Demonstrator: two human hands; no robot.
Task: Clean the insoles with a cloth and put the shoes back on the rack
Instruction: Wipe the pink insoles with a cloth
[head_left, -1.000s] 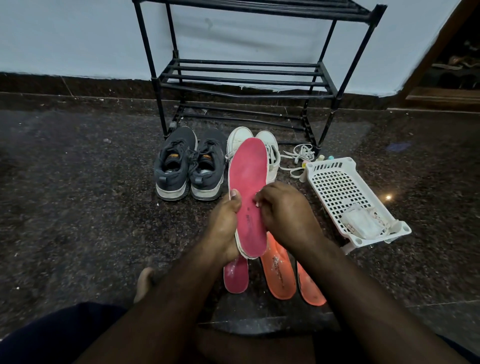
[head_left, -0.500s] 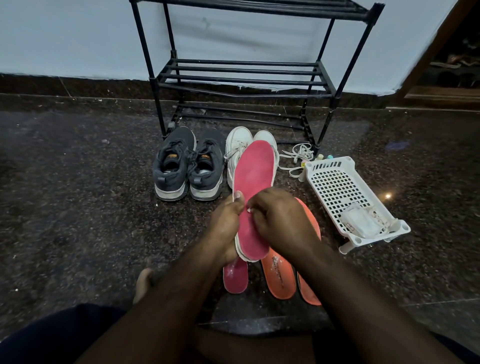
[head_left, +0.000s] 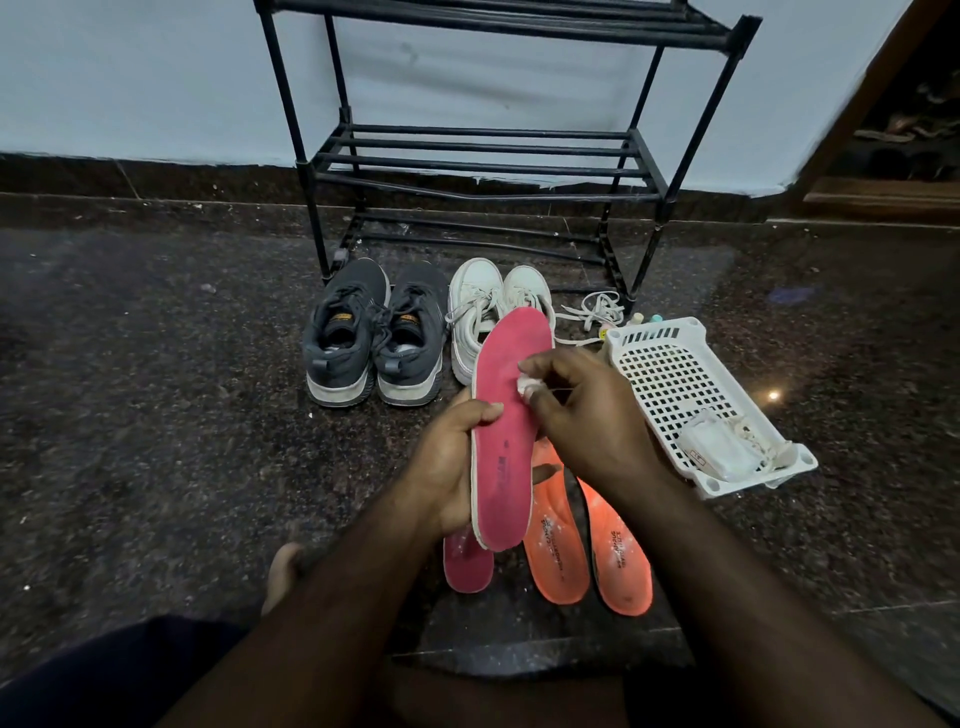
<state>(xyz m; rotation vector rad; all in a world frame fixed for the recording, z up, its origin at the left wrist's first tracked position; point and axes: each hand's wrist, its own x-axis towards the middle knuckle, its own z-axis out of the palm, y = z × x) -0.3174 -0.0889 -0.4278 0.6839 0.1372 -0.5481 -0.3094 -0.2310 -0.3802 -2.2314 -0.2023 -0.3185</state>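
Observation:
My left hand (head_left: 449, 460) grips a pink insole (head_left: 506, 415) by its left edge and holds it above the floor, toe end pointing away from me. My right hand (head_left: 587, 415) pinches a small white cloth (head_left: 525, 385) against the insole's right side. Under it lie a second pink insole (head_left: 467, 566) and two orange insoles (head_left: 556, 551) on the floor. A grey pair of shoes (head_left: 371, 338) and a white pair of shoes (head_left: 480, 312) stand in front of the black rack (head_left: 483, 156).
A white perforated plastic basket (head_left: 670, 374) lies to the right with a white packet (head_left: 719, 452) in it. Loose white laces (head_left: 597, 309) lie by the rack's right leg. The dark speckled stone floor stretches left and right. My bare foot (head_left: 283, 571) shows near my left forearm.
My right hand has moved up and to the right along the insole with the cloth. The insole's toe end has tilted to the right. The orange insoles show more.

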